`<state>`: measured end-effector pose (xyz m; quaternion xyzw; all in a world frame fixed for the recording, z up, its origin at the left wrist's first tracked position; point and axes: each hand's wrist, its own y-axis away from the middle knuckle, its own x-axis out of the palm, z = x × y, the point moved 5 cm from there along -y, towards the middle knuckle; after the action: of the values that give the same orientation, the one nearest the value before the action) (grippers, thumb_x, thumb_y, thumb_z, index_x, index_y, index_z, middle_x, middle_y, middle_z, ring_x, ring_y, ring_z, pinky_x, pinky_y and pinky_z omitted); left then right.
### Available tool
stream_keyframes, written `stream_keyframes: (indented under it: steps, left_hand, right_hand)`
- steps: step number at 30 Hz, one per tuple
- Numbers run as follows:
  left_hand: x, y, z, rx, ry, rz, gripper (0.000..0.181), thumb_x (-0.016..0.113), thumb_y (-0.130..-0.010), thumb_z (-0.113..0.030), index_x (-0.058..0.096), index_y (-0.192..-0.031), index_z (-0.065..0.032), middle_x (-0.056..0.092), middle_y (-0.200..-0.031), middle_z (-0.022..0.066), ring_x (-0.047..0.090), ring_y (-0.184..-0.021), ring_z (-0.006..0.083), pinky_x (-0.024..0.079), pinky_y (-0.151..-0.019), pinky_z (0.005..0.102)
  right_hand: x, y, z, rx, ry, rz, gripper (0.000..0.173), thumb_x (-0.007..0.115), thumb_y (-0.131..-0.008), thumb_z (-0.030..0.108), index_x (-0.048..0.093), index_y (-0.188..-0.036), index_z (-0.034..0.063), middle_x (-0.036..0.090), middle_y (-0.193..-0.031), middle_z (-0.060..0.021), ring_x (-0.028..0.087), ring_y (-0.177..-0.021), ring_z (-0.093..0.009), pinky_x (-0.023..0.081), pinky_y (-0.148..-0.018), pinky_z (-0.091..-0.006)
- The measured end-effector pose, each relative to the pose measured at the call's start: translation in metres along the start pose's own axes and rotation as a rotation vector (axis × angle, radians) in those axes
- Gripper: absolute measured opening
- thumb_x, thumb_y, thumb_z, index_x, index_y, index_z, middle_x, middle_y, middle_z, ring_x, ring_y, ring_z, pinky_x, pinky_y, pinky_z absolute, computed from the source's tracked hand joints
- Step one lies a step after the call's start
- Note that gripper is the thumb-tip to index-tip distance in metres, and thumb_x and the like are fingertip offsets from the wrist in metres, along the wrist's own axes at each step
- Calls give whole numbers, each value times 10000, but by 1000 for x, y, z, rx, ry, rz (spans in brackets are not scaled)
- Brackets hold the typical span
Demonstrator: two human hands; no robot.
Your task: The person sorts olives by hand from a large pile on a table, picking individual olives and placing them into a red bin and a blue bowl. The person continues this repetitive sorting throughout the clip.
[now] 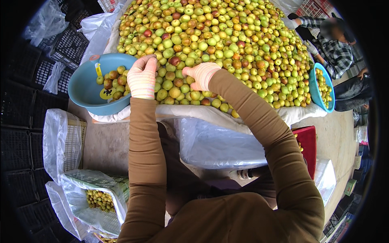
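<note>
A wide heap of green and reddish-brown jujube-like fruits [212, 45] covers a table lined with pale cloth. My left hand [142, 78], in a striped knit glove, is over the heap's near left edge beside the blue plastic basin [80, 82]; its fingers are bent together, and whether a fruit is between them is hard to see. The basin holds several fruits [117, 80] on its right side. My right hand [203, 76], gloved alike, rests low on the fruits right of the left hand, fingers curled downward and partly hidden, so its grasp cannot be made out.
A blue basket [330, 91] of fruit stands at the table's right corner. Beyond it sits a co-worker in a plaid shirt [339, 51], gloved hands at the heap. Plastic-lined crates [73, 179] stand at lower left, black crates [18, 121] far left. A lined container [218, 145] is under the table's edge.
</note>
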<state>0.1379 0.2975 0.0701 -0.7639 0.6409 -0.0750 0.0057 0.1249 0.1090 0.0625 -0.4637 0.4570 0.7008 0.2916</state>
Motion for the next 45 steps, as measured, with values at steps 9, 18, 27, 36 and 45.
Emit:
stream_keyframes:
  steps: [9, 18, 27, 36, 45]
  left_hand:
    - [-4, -4, 6, -19, 70, 36, 201, 673, -894, -121, 697, -1049, 4, 660, -823, 10, 540, -665, 51, 447, -598, 190]
    - [-4, 4, -5, -42, 45, -17, 194, 669, -899, -119, 696, -1049, 1, 639, -783, 1, 516, -632, 44, 440, -576, 192]
    - [-8, 4, -7, -30, 47, -17, 192, 684, -884, -112, 698, -1029, 14, 624, -749, -7, 492, -610, 48, 427, -562, 200]
    - [24, 25, 0, 64, -988, 536, 263, 697, -826, -241, 708, -1022, -65, 711, -907, 119, 667, -808, 261, 530, -767, 355]
    - [62, 55, 13, 193, -1614, 514, 371, 713, -760, -205, 626, -1084, -48, 638, -1111, 160, 655, -978, 327, 535, -840, 404]
  right_hand:
    - [32, 11, -58, 64, -1588, -66, 415, 672, -840, 415, 636, -1097, 90, 649, -772, -61, 563, -536, -133, 404, -449, -263]
    - [36, 3, -60, -24, -1933, 76, 451, 635, -872, 418, 547, -1187, 109, 657, -953, -113, 609, -643, -214, 484, -504, -322]
    - [18, 3, -58, 216, -1364, -178, 355, 573, -896, 404, 589, -1107, 119, 640, -743, -68, 573, -534, -160, 413, -424, -296]
    - [20, 13, -77, 221, -788, -272, 462, 448, -981, 502, 633, -1129, 105, 592, -692, -69, 535, -486, -161, 484, -497, -321]
    - [15, 62, -96, 279, -592, -305, 284, 642, -882, 320, 686, -1049, 95, 707, -872, -141, 680, -810, -283, 538, -753, -379]
